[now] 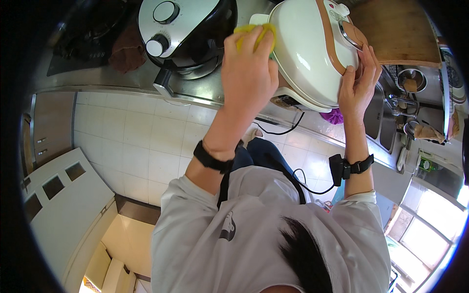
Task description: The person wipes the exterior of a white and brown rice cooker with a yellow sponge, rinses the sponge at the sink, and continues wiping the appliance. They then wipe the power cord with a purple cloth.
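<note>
A white lidded electric cooker (pixel 300 47) with an orange-brown band stands tilted in view on the steel counter. My left hand (pixel 251 69) holds a yellow cloth or sponge (pixel 271 36) against the cooker's hinge-side rim, beside a small white tab. On the other side, my right hand (pixel 361 78) rests with spread fingers on the lid's edge near its brown and chrome handle (pixel 353 34). Part of the yellow piece is hidden under my left fingers.
Left of the cooker stands a black and silver air fryer (pixel 183 33), its handle jutting over the counter edge. A brown cloth (pixel 126 53) lies by the dark hob. A purple cloth (pixel 332 116), a wooden board (pixel 395 33) and a sink (pixel 381 117) are at the right; a black cable hangs below the cooker.
</note>
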